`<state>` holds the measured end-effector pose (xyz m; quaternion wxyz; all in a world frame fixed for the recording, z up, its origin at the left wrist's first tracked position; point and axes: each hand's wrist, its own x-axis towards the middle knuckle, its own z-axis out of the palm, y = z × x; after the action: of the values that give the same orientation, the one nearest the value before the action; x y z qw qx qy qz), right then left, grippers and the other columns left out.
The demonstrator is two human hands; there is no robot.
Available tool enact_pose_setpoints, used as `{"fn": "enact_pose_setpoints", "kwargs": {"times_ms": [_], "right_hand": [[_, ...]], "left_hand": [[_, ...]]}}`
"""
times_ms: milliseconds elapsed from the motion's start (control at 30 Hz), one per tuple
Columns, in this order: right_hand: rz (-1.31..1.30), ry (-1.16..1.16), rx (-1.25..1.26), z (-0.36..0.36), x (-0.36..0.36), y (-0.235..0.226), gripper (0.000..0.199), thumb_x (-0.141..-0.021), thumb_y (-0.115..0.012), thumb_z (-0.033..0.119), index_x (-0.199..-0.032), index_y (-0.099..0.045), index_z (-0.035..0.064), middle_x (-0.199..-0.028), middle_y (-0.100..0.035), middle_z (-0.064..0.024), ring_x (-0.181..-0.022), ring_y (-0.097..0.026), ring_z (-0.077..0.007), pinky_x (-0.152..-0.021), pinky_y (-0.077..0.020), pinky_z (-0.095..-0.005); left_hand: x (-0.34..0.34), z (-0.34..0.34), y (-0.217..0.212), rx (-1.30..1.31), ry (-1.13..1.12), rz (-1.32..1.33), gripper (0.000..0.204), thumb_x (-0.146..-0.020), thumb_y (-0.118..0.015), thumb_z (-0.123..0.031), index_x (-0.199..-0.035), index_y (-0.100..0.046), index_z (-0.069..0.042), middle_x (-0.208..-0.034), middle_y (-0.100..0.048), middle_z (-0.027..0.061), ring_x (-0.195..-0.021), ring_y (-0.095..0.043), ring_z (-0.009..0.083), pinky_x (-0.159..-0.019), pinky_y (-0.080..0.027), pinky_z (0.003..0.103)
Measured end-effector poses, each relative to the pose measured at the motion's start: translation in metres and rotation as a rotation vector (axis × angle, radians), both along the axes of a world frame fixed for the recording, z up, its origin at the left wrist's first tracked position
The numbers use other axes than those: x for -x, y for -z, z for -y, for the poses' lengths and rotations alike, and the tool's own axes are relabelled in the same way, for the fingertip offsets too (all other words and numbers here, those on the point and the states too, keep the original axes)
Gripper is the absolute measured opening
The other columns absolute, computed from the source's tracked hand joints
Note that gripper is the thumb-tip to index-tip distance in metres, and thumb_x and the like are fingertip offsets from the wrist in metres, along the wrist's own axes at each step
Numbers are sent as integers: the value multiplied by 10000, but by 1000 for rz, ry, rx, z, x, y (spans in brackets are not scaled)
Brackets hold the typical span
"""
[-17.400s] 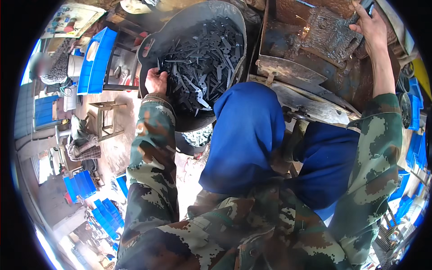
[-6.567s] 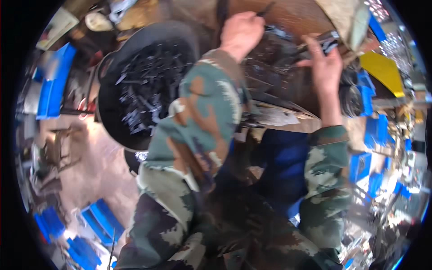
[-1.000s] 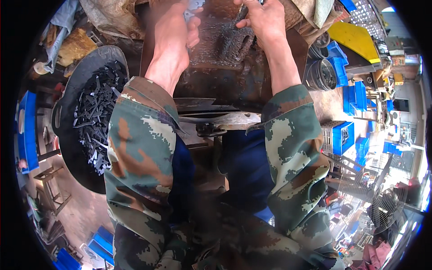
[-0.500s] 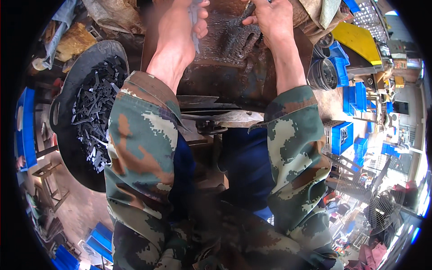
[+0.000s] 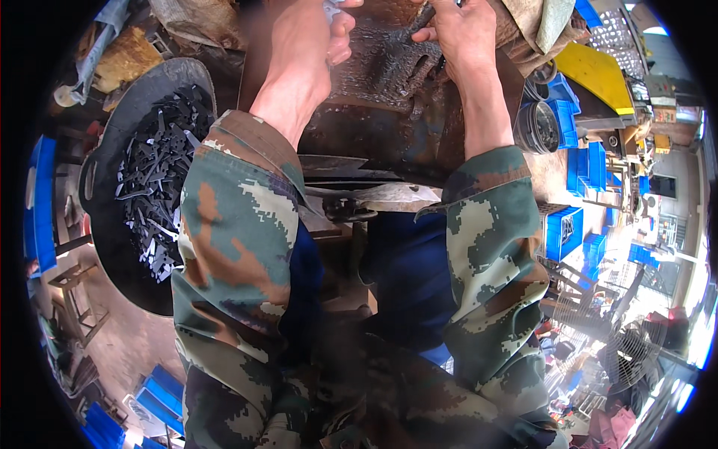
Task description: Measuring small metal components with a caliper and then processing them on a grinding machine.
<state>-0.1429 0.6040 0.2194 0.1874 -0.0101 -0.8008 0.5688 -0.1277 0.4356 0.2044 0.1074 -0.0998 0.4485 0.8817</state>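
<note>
My left hand point(image 5: 295, 63) is closed at the top edge, its fingers curled round a pale grey piece point(image 5: 330, 10) that is mostly cut off by the frame. My right hand point(image 5: 465, 45) pinches a dark, thin, stick-like piece point(image 5: 423, 18) between thumb and fingers; its far end is out of view. Both hands are over a dark, wet, grimy work surface point(image 5: 351, 135). Between them lies a lumpy, muddy-looking patch point(image 5: 400, 71), close to the right thumb.
At the left stands a black basin point(image 5: 123, 280) with many small dark flat metal pieces point(image 5: 161, 161). Sacking point(image 5: 202, 26) lies beyond it. On the right are blue bins point(image 5: 565, 232), a round metal container point(image 5: 540, 127), a yellow panel point(image 5: 591, 71) and a wire-guarded fan point(image 5: 632, 344).
The pale grey piece in my left hand shows less, having shifted up toward the frame's top edge. Both hands appear slightly farther right in the picture, and the whole view has shifted a little.
</note>
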Motion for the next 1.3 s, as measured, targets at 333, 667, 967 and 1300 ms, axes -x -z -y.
{"fn": "enact_pose_setpoints", "kwargs": {"times_ms": [333,667,967,1300], "right_hand": [[41,66,-48,7,-4,-6,264,-957,-643,259,-1013,-584,8,-847,-643,-71,-599,-581,-130,-432,-497,-258],[1,24,-15,9,-2,-3,265,-958,-643,256,-1013,-576,5,-843,-640,-66,-595,-574,-122,-433,-495,-250],[-3,24,-11,3,1,0,254,-957,-642,250,-998,-569,10,-840,-642,-70,-575,-565,-122,-430,-491,-251],[-23,6,30,3,0,4,234,-955,-637,238,-987,-581,12,-841,-645,-66,-584,-574,-120,-416,-491,-248]], "left_hand": [[4,3,15,-91,11,-79,340,-996,-411,-298,-951,-564,2,-593,-455,20,-410,-308,112,-417,-265,278],[10,4,23,-60,2,-47,266,-986,-430,-230,-964,-561,0,-638,-477,22,-444,-351,110,-434,-290,270],[6,1,17,5,5,-74,156,-974,-509,-194,-956,-586,-60,-627,-465,6,-440,-345,91,-417,-272,255],[0,11,23,-9,-1,-133,155,-962,-578,-188,-975,-601,-36,-641,-510,10,-428,-335,69,-403,-253,235]]}}
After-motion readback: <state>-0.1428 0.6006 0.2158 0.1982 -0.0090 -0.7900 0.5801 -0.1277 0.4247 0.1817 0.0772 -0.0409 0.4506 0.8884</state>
